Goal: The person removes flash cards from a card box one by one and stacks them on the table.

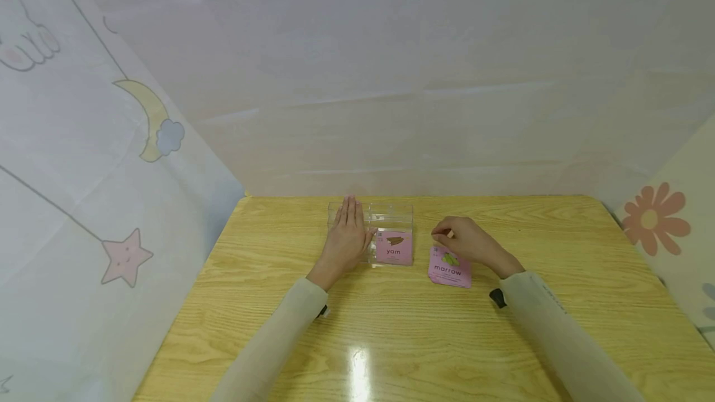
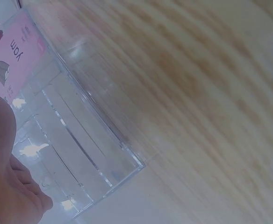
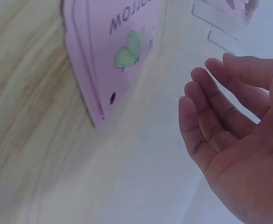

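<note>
A clear plastic box with compartments (image 1: 392, 209) stands near the back of the table. My left hand (image 1: 346, 237) rests on its left part, fingers straight and pointing away from me. A pink card reading "yam" (image 1: 394, 253) lies in the box's front right part; the left wrist view shows this yam card (image 2: 19, 51) beyond my thumb. To the right of the box lies a small stack of pink cards, the top one reading "marrow" (image 1: 450, 270). Just over the stack's far edge hovers my right hand (image 1: 472, 242). Its loosely bent fingers (image 3: 211, 105) hold nothing in the right wrist view.
The wooden table (image 1: 391, 327) carries the box and the cards. A pale fabric backdrop (image 1: 424, 79) rises right behind the table's back edge, with printed side panels at left and right. Dark straps show at both wrists.
</note>
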{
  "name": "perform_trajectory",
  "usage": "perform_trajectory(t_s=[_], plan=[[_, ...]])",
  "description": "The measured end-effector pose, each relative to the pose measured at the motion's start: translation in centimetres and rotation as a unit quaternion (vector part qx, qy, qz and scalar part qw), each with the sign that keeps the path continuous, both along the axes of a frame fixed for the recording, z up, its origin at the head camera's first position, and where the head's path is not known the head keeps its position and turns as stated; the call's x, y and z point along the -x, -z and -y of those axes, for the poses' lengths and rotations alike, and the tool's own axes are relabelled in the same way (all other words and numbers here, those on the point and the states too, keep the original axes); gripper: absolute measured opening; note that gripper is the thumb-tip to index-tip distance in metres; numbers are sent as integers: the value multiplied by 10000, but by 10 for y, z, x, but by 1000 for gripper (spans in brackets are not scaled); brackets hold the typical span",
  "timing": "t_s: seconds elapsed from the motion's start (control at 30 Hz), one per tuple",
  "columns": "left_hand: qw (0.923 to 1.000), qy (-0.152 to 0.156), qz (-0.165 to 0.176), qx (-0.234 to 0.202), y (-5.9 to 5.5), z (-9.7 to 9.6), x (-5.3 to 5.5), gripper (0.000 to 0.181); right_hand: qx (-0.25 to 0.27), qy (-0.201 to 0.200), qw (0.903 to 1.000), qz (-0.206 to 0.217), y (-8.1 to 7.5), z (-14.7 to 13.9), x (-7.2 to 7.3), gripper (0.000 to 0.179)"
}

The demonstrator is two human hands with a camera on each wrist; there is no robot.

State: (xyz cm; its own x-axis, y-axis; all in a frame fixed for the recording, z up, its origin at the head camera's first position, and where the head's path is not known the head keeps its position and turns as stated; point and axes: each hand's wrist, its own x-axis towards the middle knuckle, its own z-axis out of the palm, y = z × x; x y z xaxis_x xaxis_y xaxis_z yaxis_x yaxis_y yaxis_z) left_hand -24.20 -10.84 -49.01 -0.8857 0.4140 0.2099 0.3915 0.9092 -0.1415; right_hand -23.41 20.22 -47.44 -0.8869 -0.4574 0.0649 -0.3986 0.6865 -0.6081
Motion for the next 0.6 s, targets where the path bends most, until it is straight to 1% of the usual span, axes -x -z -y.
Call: perform_trajectory(t_s=[0.27, 0.5, 0.6], plan=[[10000, -15, 13, -10, 0, 0, 0, 77, 122, -9, 9999, -20, -7, 7, -4, 26], [10000, -8, -59, 15, 1, 0, 1, 77, 371, 32, 9987, -352, -14, 14, -12, 22], [9999, 4, -118, 63, 1, 0, 0, 77, 428, 57, 9982, -424, -17, 17, -16, 22]])
